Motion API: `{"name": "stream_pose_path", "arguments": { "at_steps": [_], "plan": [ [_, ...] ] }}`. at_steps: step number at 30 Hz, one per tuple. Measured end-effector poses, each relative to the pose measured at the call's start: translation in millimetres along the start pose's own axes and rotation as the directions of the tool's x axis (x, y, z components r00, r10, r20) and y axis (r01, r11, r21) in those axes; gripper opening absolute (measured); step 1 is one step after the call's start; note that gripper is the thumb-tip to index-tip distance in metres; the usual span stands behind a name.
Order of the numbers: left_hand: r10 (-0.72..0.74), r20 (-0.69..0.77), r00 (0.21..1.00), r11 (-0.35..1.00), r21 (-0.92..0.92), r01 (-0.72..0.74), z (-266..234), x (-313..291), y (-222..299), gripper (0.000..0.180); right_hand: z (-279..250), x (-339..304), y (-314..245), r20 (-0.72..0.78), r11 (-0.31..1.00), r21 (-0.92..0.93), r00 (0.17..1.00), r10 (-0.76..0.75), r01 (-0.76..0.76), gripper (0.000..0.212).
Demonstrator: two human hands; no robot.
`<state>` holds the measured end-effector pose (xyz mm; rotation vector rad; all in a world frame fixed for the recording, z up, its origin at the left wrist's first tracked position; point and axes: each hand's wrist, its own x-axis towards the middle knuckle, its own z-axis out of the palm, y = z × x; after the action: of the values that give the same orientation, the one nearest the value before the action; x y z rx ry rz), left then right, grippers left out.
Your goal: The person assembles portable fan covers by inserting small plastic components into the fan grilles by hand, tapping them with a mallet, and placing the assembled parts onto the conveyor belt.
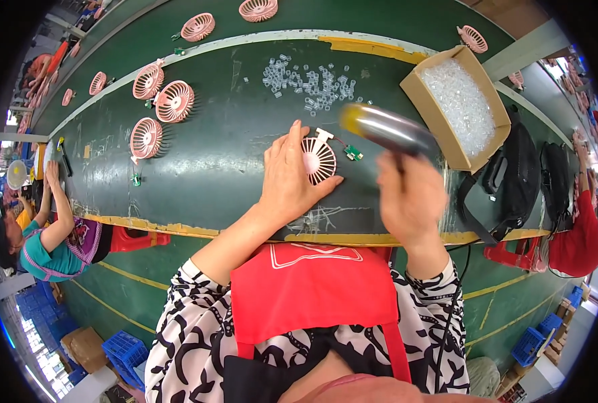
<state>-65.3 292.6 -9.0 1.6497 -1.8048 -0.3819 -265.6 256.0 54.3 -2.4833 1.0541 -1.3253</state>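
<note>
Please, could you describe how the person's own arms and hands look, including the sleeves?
The left hand and right hand are bare, with no gloves. The left sleeve and right sleeve are whitish with bold black curling patterns and leave part of the forearms uncovered. The right hand is blurred, so fine details are unclear.

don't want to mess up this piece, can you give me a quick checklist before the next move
1. Pink fan guard steadied by left grip: ok, held at the table.
2. Gun-shaped tool in right grip: ok, held by its handle.
3. Yellow tip apart from left grip: ok, a gap shows.
4. Green circuit board free of both grips: ok.
5. Tool switched on: cannot tell.
6. Small clear pieces all in cardboard box: not ok, many lie loose.
</note>
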Motion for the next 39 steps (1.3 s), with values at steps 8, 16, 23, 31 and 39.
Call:
{"name": "stream_pose_path", "arguments": {
  "at_steps": [8, 16, 23, 31, 39],
  "plan": [
    [0.035, -0.027, 0.999, 0.999, -0.015, -0.036, 6, -1, 5, 0.106, 32, -33, 19, 0.386, 0.949, -0.314, 0.915, 0.119, 0.009, 0.043],
    [0.132, -0.091, 0.987, 0.967, -0.206, -0.148, 1, -13, -2, 0.099, 24, -20, 28, 0.045, 0.989, -0.123, 0.995, 0.092, -0.086, 0.020],
    [0.185, -0.094, 0.978, 0.925, -0.318, -0.205, -5, 9, 2, 0.031, 48, -32, 30, 0.557, 0.418, 0.464, 0.624, 0.548, -0.781, 0.023],
    [-0.136, -0.133, 0.982, 0.991, -0.024, 0.134, 6, 65, -23, 0.021, 55, -36, 33, 0.495, 0.442, 0.531, 0.687, 0.531, -0.723, 0.023],
    [-0.168, -0.102, 0.981, 0.985, -0.049, 0.163, 6, 71, -26, 0.011, 51, -35, 32, 0.487, 0.449, 0.512, 0.678, 0.551, -0.732, 0.021]
  ]
}}
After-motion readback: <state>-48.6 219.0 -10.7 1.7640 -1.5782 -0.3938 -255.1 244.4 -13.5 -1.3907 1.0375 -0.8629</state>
